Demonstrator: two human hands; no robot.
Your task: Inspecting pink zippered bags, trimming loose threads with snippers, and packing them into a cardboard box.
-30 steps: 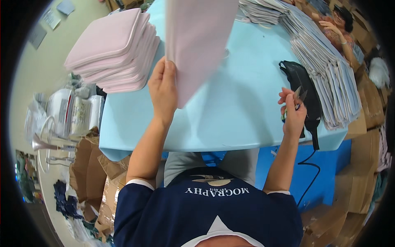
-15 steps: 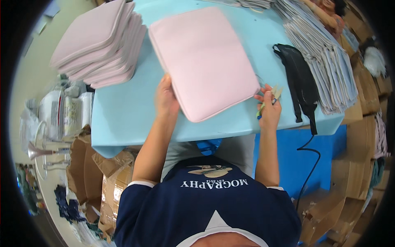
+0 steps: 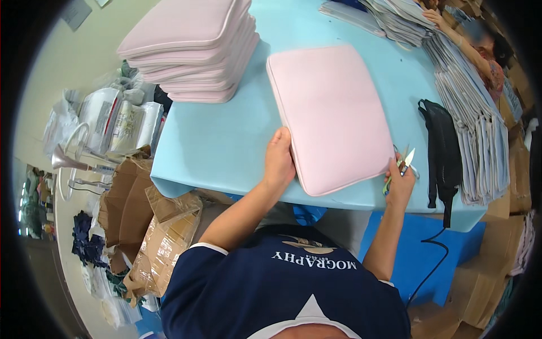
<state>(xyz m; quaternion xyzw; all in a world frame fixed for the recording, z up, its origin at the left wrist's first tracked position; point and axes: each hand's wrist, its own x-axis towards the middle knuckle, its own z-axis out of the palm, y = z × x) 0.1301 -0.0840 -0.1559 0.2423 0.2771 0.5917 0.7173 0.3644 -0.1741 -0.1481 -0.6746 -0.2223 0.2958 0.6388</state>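
Observation:
A pale pink padded sleeve (image 3: 327,113) with piped edges is held tilted over the light-blue table (image 3: 203,147). My left hand (image 3: 280,155) grips its left edge near the lower end. My right hand (image 3: 398,181) is closed on scissors (image 3: 407,161) with green on the handles, beside the sleeve's lower right corner; whether its fingers touch the fabric I cannot tell. At the back left stands a stack of similar pink sleeves (image 3: 186,34).
Long piles of folded grey-blue pieces (image 3: 468,130) line the right, with a black strapped bag (image 3: 437,152) beside them. A co-worker's arm (image 3: 471,53) reaches over those piles. Plastic packages (image 3: 101,118) and cardboard (image 3: 130,214) lie left of the table, more boxes (image 3: 485,271) at right.
The pink sleeve came down from upright to face up over the table between both hands. The scissors moved with my right hand to its lower right corner. The view has shifted.

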